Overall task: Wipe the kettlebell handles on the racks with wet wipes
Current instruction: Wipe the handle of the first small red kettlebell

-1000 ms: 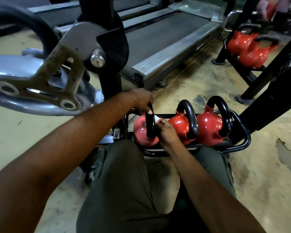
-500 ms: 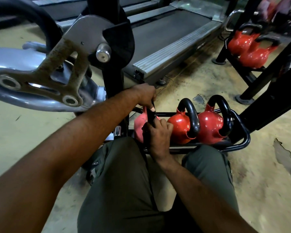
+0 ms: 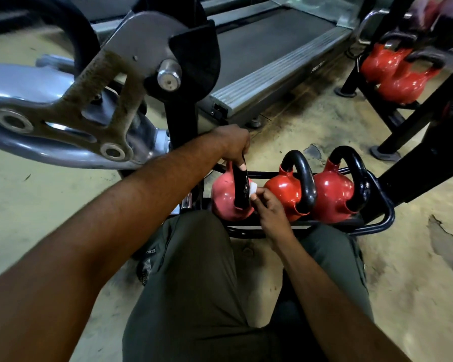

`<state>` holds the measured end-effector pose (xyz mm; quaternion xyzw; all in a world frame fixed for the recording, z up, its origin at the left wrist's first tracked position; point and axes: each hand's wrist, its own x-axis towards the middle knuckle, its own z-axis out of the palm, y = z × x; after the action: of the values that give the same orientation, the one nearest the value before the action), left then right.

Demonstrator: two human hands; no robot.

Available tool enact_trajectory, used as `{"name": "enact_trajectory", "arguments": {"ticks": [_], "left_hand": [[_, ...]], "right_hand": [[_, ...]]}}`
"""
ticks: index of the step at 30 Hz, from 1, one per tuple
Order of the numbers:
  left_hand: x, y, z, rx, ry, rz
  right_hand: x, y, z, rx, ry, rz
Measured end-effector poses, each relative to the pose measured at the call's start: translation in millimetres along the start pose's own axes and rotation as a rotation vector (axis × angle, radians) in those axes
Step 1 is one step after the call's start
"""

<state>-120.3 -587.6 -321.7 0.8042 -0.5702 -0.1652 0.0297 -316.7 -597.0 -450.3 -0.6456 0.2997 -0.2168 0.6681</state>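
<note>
Recorded wiping in progress on the leftmost kettlebell (image 3: pixel 224 199) of the low rack (image 3: pixel 390 216) at floor level. Found the left hand (image 3: pixel 233 146) clenched round the top of its black handle (image 3: pixel 239 190), apparently steadying it. Found the right hand (image 3: pixel 271 209) pinching a small folded white wet wipe (image 3: pixel 253 189) against the handle's right side, about midway down. Judged progress as early, with one handle under treatment. Could not tell whether the middle kettlebell (image 3: pixel 283 190) or the right kettlebell (image 3: pixel 332 194) has been wiped. Counted three kettlebells in the low rack, upright, packed side by side, handles up. Noted a second rack (image 3: pixel 370 107) well apart at upper right, holding at least two more red kettlebells (image 3: pixel 395 74), blurred. Presumed those handles remain to be done.
</note>
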Motion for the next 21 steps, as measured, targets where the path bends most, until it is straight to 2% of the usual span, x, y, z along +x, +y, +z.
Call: {"name": "enact_trajectory", "arguments": {"ticks": [3,6,8,11,13,15,17,19,21], "left_hand": [[-1,1,0,-0.013,0.007,-0.008],[-3,2,-1,-0.018,0.012,-0.017],[-3,2,-1,-0.017,0.012,-0.012],[-3,2,-1,-0.02,0.017,-0.011],[-3,0,-1,-0.035,0.022,-0.018],[-3,2,-2,-0.049,0.024,-0.019],[-3,3,-3,-0.056,0.023,-0.01],[-4,3,-2,-0.053,0.02,0.001],[-6,2,-1,-0.044,0.02,0.005]], "right_hand": [[31,-12,-2,0.084,-0.166,0.228],[61,-25,-7,-0.025,-0.295,0.368],[68,-27,-14,-0.039,-0.317,0.391],[49,-27,-21,0.093,-0.239,0.359],[21,-24,-17,0.035,-0.098,0.184],[-7,-17,-10,-0.128,0.102,-0.113],[-26,-16,2,-0.498,0.226,-0.458],[-22,-17,10,-1.03,0.174,-0.741],[-13,-29,20,-1.381,0.029,-0.794]]}}
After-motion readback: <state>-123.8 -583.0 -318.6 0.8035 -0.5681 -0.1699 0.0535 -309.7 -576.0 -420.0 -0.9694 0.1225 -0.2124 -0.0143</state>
